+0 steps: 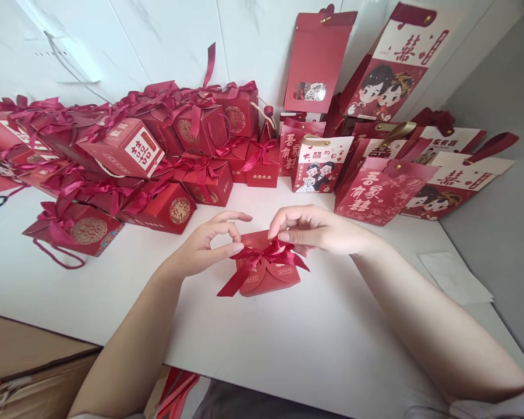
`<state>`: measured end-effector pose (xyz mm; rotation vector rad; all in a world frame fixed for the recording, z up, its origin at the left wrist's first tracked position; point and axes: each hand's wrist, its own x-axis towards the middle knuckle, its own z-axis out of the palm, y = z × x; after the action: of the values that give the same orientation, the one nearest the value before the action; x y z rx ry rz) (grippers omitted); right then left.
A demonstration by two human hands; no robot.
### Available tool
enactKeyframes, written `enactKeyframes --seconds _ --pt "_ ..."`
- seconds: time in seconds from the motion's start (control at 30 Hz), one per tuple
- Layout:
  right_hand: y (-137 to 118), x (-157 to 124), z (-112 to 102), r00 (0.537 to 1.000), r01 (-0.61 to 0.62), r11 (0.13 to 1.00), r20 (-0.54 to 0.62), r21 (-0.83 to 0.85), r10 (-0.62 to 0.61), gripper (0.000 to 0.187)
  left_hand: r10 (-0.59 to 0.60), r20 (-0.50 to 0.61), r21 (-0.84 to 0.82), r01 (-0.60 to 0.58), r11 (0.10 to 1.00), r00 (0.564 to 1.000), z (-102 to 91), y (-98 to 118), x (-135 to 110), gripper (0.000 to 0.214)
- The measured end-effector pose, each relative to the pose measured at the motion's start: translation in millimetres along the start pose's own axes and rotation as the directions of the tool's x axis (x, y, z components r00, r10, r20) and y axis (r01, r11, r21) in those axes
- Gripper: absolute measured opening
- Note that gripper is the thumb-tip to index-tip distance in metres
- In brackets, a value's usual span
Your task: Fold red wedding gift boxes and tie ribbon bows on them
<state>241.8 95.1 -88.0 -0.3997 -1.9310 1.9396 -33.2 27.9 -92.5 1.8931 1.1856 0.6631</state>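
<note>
Showing curved, pale-printed flaps (268, 278) — red box (290, 281), glossy ribbon bow (276, 251) atop.

The left forearm (135, 329) rises from the lower left of the frame, the right forearm (423, 314) from the lower right, converging near the centre. Left hand (201, 247): thumb beside a bent finger, another extended. Right hand (321, 230): fingers curled, thumb pointing left.
</note>
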Motion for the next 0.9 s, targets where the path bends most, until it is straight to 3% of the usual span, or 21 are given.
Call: enactKeyframes --seconds 0.13,0.33,0.4,0.47,0.53,0.6,0.63,0.7,0.8,0.83,0.9 --pt "0.9 -1.1 -3.0 1.0 0.026 0.998 0.0 0.056 -0.026 0.015 -0.031 0.029 -0.056 0.033 0.998 0.999 3.2 0.1 1.8 0.038" --pt "-8.3 -4.4 3.3 0.998 0.036 0.999 0.059 0.032 -0.038 0.012 0.044 0.086 -0.238 -0.022 0.971 0.995 18.4 0.6 7.9 0.043" --pt "-8.7 -4.2 5.2 0.997 0.048 0.998 0.056 0.031 -0.05 0.01 -0.019 0.0 -0.292 0.018 0.956 1.0 26.2 0.6 12.1 0.043" --pt "-6.0 -3.0 5.0 0.999 0.046 0.999 0.029 -0.003 -0.046 0.01 -0.1 -0.178 -0.331 0.037 0.943 0.979 30.6 1.1 14.9 0.038" --pt "-1.4 -1.2 3.1 1.0 0.031 0.999 0.001 -0.034 -0.031 0.01 -0.167 -0.392 -0.265 0.063 0.962 0.905 28.2 4.0 12.9 0.034" --pt "3.3 0.5 0.8 1.0 0.016 0.999 -0.017 -0.045 -0.017 0.012 -0.224 -0.5 -0.095 0.204 0.974 0.836 19.0 10.1 4.7 0.039" --pt "5.0 1.1 -0.2 1.0 0.013 0.999 -0.022 -0.05 -0.014 0.013 -0.281 -0.478 -0.009 0.315 0.949 0.832 13.2 14.1 -0.9 0.046" --pt "7.1 1.8 -1.4 0.999 0.012 0.998 -0.031 -0.064 -0.014 0.015 -0.43 -0.25 0.108 0.466 0.878 0.868 2.8 22.7 -12.0 0.056" --pt "7.2 1.4 -2.1 0.999 0.016 0.997 -0.041 -0.077 -0.019 0.019 -0.458 0.207 0.163 0.431 0.888 0.865 -1.5 32.2 -19.7 0.055" --pt "6.7 1.0 -2.4 0.999 0.009 0.997 -0.043 -0.076 -0.013 0.02 -0.427 0.29 0.149 0.4 0.904 0.856 0.1 33.8 -19.4 0.054" --pt "5.4 0.0 -3.5 0.999 -0.031 0.997 -0.037 -0.07 0.028 0.023 -0.374 0.351 0.086 0.368 0.926 0.858 5.0 35.2 -15.8 0.055"
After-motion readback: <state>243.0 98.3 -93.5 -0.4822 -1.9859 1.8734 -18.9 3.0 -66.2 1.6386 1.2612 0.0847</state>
